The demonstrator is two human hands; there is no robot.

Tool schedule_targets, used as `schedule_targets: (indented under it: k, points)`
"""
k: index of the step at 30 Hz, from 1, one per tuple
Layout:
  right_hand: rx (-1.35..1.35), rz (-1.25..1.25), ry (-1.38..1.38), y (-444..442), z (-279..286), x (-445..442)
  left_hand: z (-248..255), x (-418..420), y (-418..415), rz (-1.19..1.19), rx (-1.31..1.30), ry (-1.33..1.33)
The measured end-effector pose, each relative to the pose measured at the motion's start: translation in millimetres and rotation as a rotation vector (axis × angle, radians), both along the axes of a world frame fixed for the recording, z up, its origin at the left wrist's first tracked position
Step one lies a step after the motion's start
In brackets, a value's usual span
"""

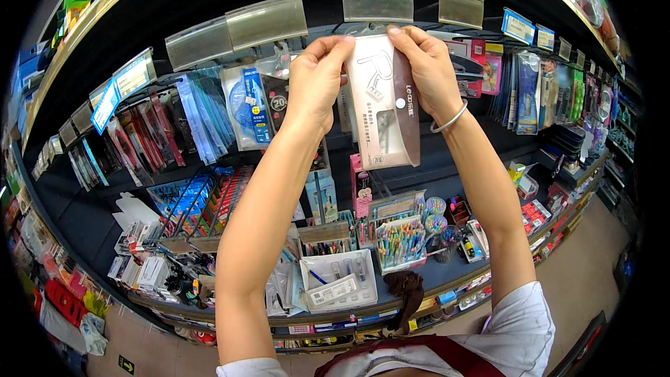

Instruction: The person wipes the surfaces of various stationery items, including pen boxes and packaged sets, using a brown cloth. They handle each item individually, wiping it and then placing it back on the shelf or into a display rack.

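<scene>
Both my hands are raised to a shop shelf and pinch the top of a flat, pale pink and brown package (pixel 372 115) with a small clear window. My left hand (pixel 320 78) grips its upper left corner with thumb and fingers. At the upper right corner, my right hand (pixel 425 70) holds it the same way; a silver bangle (pixel 451 119) circles that wrist. A clear hang tab shows at the package's top, right below a clear plastic label holder (pixel 377 2). Whether the tab sits on a hook cannot be made out.
Hanging packs, such as a blue set (pixel 250 104), flank my hands. Below, the shelf bears a box of colourful pens (pixel 400 243), a white tray (pixel 369 293) and a dark brown cloth (pixel 405 293) over its edge. Metal hook rods (pixel 201 204) jut out at lower left.
</scene>
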State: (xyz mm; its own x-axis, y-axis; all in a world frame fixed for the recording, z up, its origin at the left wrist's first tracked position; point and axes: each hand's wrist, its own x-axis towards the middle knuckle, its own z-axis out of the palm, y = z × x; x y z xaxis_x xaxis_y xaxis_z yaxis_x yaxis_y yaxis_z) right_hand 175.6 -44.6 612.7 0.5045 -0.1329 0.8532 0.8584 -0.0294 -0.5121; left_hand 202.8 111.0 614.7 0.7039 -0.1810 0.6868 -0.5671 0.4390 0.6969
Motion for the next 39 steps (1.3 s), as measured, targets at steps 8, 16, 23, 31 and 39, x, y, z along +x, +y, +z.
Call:
schedule_targets:
  k: [8,16,23,31,39]
  points:
    - [0.069,-0.013,-0.082,1.7,10.5,11.1,15.2,10.1,-12.3,0.004,-0.08,-0.063]
    - [0.0,-0.12,0.107,-3.8,5.9,28.7,7.7,34.1,-15.3,0.116,0.005,0.015]
    - [-0.257,-0.463,0.04,-22.2,-9.3,79.6,-29.7,-1.4,21.4,0.506,0.421,-0.276]
    - [-0.348,-0.661,-0.39,-37.0,-81.6,10.9,-249.7,-92.6,219.8,0.875,-0.408,-0.353]
    - [-0.712,-0.192,-0.354,29.5,-224.6,-92.4,-572.9,-18.4,257.4,1.04,0.409,0.872]
